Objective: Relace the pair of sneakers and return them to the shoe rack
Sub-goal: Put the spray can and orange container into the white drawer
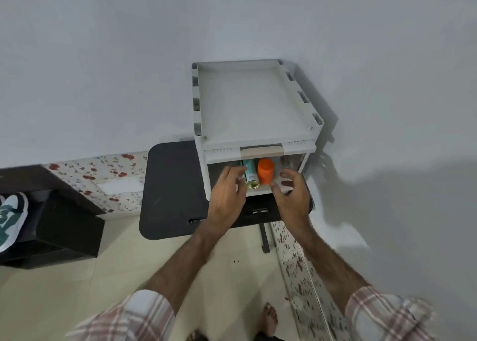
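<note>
White storage unit (254, 103): matt moulded plastic, with a smooth beige plastic handle (262, 151); inside its open shelf, a glossy metal can (250, 173) and, at its 3 o'clock, a smooth orange plastic cap (265, 171). Black tabletop (171, 189): matt, smooth; floor (77, 289) of pale, faintly glossy tile; sleeves (134, 317) of soft checked cloth.

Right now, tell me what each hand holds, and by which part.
Nothing. The left hand and right hand hover open in front of the white storage box, near the teal can and orange cap.
</note>
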